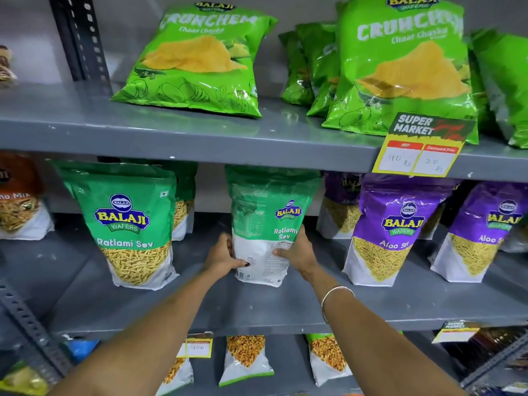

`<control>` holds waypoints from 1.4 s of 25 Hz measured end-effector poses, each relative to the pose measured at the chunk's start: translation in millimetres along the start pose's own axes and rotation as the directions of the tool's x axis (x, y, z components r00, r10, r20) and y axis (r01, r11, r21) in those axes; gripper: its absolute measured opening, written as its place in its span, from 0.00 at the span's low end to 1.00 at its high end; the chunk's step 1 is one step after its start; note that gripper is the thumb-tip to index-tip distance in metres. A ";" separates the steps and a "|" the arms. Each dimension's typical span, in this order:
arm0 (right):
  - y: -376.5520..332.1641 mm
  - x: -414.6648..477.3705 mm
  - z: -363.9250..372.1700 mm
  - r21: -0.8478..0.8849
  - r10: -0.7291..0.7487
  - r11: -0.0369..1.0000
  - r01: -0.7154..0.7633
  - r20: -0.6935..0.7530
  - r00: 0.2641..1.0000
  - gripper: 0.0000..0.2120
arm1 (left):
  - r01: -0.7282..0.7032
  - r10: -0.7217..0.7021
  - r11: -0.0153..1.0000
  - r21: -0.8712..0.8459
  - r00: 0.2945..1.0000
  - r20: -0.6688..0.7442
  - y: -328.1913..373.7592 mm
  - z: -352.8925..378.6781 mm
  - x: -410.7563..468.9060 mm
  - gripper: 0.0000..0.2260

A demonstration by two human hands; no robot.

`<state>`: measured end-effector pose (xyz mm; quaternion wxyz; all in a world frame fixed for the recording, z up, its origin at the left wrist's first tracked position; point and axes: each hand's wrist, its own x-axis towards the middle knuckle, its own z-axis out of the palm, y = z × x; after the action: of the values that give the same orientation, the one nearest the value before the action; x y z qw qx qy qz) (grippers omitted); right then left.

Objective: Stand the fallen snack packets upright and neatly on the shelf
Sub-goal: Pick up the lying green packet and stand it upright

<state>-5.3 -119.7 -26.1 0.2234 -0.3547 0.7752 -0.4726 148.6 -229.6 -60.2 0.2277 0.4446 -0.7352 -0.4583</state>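
Note:
A green and white Ratlami Sev packet (265, 212) stands upright in the middle of the grey middle shelf (257, 307), its back side turned towards me. My left hand (225, 257) grips its lower left edge. My right hand (298, 251) grips its lower right edge; a bangle sits on that wrist. To the left, another Ratlami Sev packet (128, 224) stands upright with its front facing out, and one more stands behind it (184, 207).
Purple Aloo Sev packets (391, 227) stand to the right on the same shelf. Green Crunchem bags (197, 61) lean on the upper shelf, by a yellow price tag (423, 147). An orange packet (20, 195) is at far left. More packets stand on the lower shelf (245, 358).

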 end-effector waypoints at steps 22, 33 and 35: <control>37.0 -3.7 13.5 -0.111 0.093 0.992 -0.058 0.340 0.936 0.57 | 0.081 -0.074 0.996 -0.034 0.979 0.188 19.7 -7.1 -37.8 0.31; 40.1 -2.6 -3.7 -0.022 -0.012 1.000 0.020 0.336 0.942 0.46 | 0.114 -0.069 0.985 -0.127 0.948 0.310 35.6 0.6 -35.1 0.31; 27.0 -9.3 -17.4 -0.013 0.004 1.000 0.001 0.405 0.914 0.42 | 0.087 -0.062 0.992 -0.095 0.969 0.241 35.3 -1.0 -28.8 0.21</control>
<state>-20.3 -94.5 -42.2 0.3774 -0.4456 0.7154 -0.3838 148.1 -198.7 -26.7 0.1438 0.4012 -0.7148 -0.5544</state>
